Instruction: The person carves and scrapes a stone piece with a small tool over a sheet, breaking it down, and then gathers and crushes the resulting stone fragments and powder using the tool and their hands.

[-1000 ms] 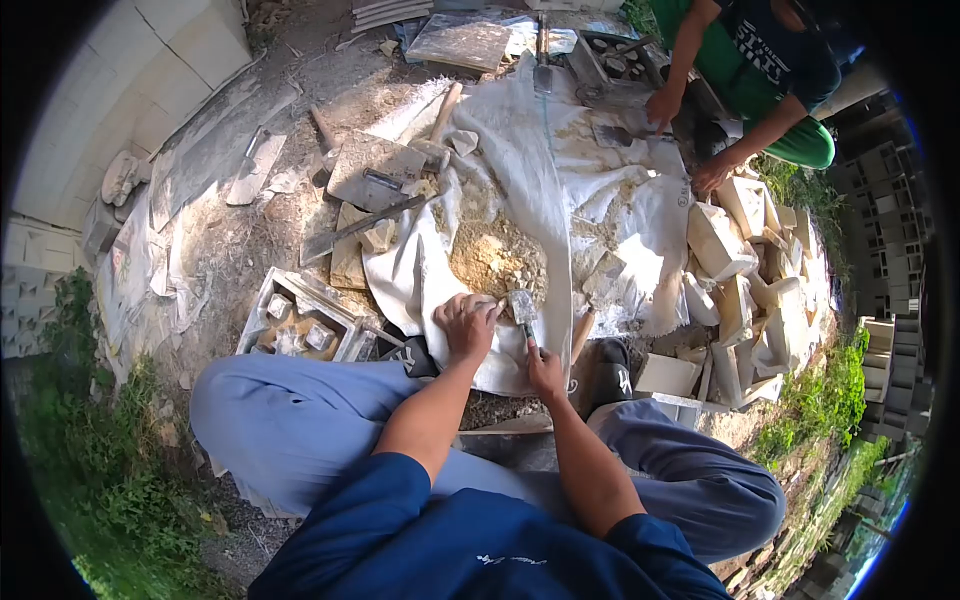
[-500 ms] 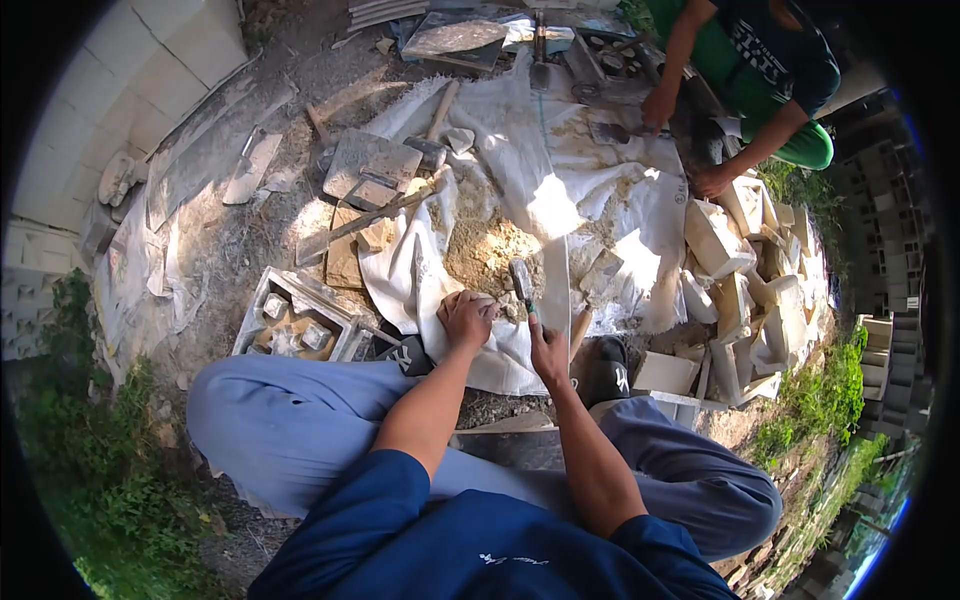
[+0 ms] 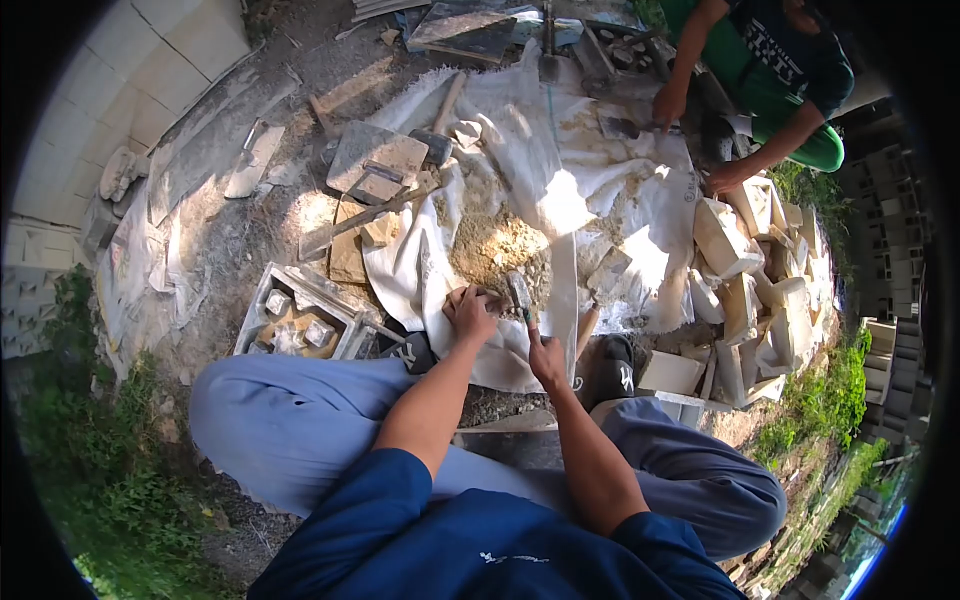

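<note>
The white sheet (image 3: 400, 264) bears a heap of rubble (image 3: 498, 246), at whose near edge the left hand (image 3: 471, 314) has a curled grip, contents impossible to tell, and the right hand (image 3: 547, 361) a grip wrapped round a short-handled tool (image 3: 519, 292) slanting against the rubble.

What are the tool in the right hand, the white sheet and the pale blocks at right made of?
Tool: head probably metal, judging by its grey sheen.
White sheet: likely woven plastic or cloth, given its loose folds.
Pale blocks: perhaps stone or concrete, matte and angular.
</note>
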### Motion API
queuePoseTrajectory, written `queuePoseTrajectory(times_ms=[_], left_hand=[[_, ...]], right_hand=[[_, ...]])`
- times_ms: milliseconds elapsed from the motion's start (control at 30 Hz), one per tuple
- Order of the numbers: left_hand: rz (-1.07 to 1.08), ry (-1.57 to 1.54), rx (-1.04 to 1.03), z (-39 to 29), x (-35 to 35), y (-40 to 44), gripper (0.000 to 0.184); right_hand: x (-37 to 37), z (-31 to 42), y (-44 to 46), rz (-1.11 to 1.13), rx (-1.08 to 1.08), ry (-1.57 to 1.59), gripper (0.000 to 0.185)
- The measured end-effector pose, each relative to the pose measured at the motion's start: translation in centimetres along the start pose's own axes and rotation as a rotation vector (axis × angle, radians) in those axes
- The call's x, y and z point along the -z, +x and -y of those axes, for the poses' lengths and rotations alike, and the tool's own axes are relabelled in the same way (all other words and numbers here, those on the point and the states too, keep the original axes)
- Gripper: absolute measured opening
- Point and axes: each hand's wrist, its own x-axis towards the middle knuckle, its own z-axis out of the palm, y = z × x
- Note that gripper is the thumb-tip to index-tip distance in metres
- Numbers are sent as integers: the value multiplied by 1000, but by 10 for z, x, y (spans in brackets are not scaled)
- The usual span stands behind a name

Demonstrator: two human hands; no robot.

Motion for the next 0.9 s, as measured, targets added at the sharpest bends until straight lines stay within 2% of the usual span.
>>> queuePoseTrajectory(times_ms=[67, 100, 133, 167, 200, 233, 300, 333, 400, 533, 600, 667, 700, 767, 800, 833, 867, 900], left_hand=[[31, -330, -44, 9, -12, 7, 17], [-66, -143, 9, -19, 21, -3, 18], [-66, -142, 13, -13, 14, -2, 18], [-57, -193, 5, -7, 6, 1, 18], [-48, -245, -4, -5, 3, 3, 17], [-46, -247, -7, -4, 0, 3, 17], [-48, -213, 16, -3, -5, 3, 14], [-49, -212, 11, -2, -5, 3, 14], [-94, -51, -22, 3, -8, 3, 15], [-45, -145, -21, 2, -2, 2, 19], [-28, -178, -9, 0, -2, 5, 16], [86, -617, 62, 15, -19, 9, 14], [-49, -278, -44, -7, 9, 1, 14], [-78, -220, -68, -11, 19, 0, 14], [-104, -162, -97, -9, 14, 0, 14], [-104, -165, -100, -6, 11, 2, 14], [-19, -258, -67, -1, 8, 5, 16], [67, -349, -34, 3, 5, 7, 17]], right_hand=[[8, 14, 0, -2, -11, 51, 77], [10, 17, 2, 43, 35, 208, 76], [12, 22, 1, 89, 79, 366, 75], [15, 26, -1, 114, 97, 397, 73], [13, 23, -5, 113, 96, 396, 73], [11, 20, -11, 53, 191, 273, 76], [11, 18, -10, 142, 9, 165, 82], [-1, 7, -5, 109, -129, 3, 86], [-8, -7, -7, 83, -132, -111, 91], [-5, -3, -5, 171, -223, 21, 89], [-2, 6, -1, 131, -105, 116, 85], [1, 14, -5, 96, -54, 209, 80], [-2, 6, 0, 130, 3, 339, 78], [-2, 4, 1, 180, 101, 491, 77], [-2, 3, -1, 177, 102, 490, 77], [-3, 2, -4, 144, 86, 353, 79], [-4, 2, -5, 111, 69, 218, 81], [-3, 8, -9, 108, -48, 75, 87]])
